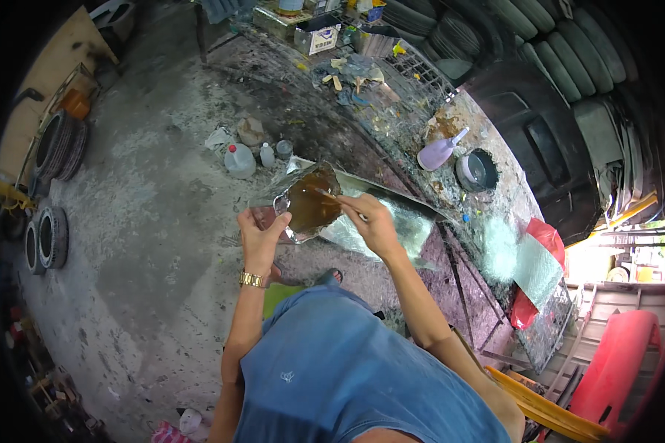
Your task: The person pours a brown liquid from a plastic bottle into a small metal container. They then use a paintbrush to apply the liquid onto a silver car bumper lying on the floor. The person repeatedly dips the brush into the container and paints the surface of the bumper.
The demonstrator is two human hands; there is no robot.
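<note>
In front of my body, a shiny, uneven-rimmed container [301, 210] is tilted so that its brown, glossy inside shows. My left hand [261, 238] grips its near left edge, thumb on the rim and fingers partly hidden behind. My right hand [369, 224] pinches a thin stick-like tool [324, 193], whose tip reaches over the brown inside; its exact kind is too small to make out. Under and beside the right hand lies a shiny silvery sheet [388, 221] with a raised far edge.
A red-capped jug [240, 161] and small bottle [267, 154] stand beyond my left hand. The stained worktable [414, 118] bears a purple squeeze bottle [437, 153] and a round tub [476, 171]. Tyres [52, 238] stand at left; a red panel [615, 365] lies at lower right.
</note>
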